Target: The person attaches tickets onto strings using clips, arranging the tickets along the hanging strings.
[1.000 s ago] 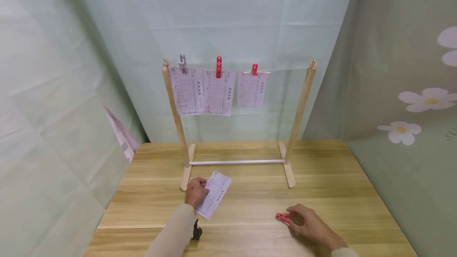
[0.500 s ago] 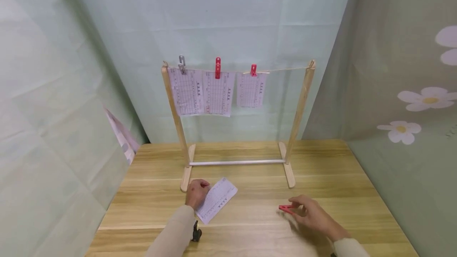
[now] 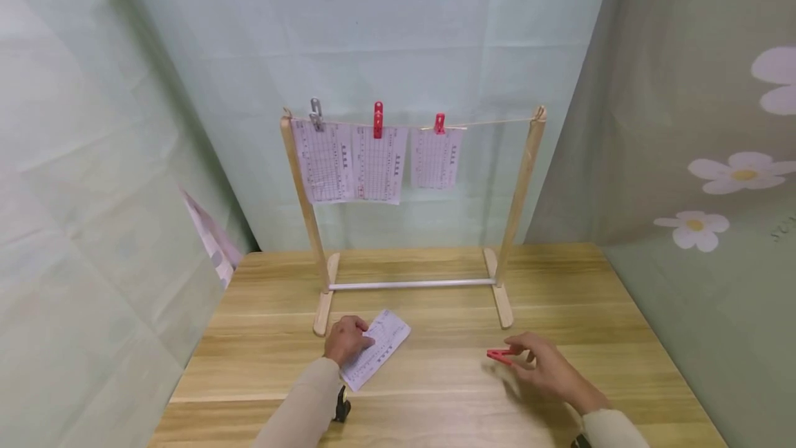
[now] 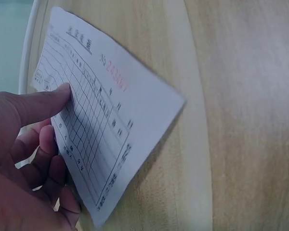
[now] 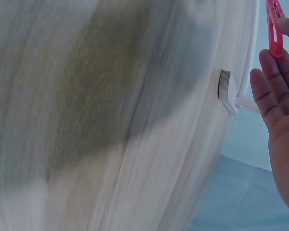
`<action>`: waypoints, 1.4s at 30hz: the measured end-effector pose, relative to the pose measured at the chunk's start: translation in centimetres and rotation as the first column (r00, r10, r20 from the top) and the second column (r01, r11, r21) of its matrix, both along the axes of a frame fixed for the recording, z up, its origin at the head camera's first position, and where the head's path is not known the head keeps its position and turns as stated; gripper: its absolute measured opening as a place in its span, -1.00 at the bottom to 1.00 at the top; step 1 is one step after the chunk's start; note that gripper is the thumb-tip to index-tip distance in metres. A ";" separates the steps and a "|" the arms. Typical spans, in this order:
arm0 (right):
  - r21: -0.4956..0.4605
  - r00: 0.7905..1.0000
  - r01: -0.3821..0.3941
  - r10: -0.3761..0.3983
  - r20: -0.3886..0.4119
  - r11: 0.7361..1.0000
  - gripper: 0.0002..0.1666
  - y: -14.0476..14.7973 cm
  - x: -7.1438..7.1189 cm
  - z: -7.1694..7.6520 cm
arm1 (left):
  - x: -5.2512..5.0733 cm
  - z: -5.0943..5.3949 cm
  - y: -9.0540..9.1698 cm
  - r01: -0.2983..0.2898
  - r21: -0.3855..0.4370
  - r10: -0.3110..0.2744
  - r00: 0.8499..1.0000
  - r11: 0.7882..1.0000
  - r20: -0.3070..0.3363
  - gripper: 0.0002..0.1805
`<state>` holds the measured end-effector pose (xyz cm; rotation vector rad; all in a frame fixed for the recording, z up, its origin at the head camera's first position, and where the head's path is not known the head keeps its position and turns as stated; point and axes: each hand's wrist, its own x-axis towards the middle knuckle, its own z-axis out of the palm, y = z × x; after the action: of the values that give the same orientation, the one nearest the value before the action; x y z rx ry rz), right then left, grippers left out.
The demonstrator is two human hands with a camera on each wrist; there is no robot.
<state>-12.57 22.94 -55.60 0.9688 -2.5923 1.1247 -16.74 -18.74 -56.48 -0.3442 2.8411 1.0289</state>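
A printed paper slip (image 3: 384,343), ruled like a receipt form, lies at my left hand (image 3: 347,341). Up close in the left wrist view, the thumb presses on the printed side of the slip (image 4: 111,110) and curled fingers sit behind its edge, pinching it. My right hand (image 3: 547,367) grips a red plastic clothespin (image 3: 499,355) above the table. From the right wrist, that clothespin (image 5: 275,29) shows between thumb and fingertips, partly cut off by the frame.
Behind the hands stands a wooden rack (image 3: 521,192) with a string (image 3: 497,122) across its top. Three slips hang there, under a grey clip (image 3: 316,116), a red clip (image 3: 378,121) and a smaller red clip (image 3: 439,124). A white bar (image 3: 410,285) joins the rack's feet.
My right hand has raised the red clothespin off the table and moved it slightly away from me. The slip at my left hand has turned a little, its far end swinging right.
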 end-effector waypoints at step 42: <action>-0.063 0.973 -0.007 -0.008 -0.232 0.998 -0.41 0.8 -5.5 9.1 | -1.3 2.5 0.0 0.141 0.380 -0.013 0.948 0.914 -0.319 -0.89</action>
<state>-18.06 23.77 -46.46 1.0185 -2.3577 1.0189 -18.04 -18.71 -53.95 -0.0283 2.7626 1.7395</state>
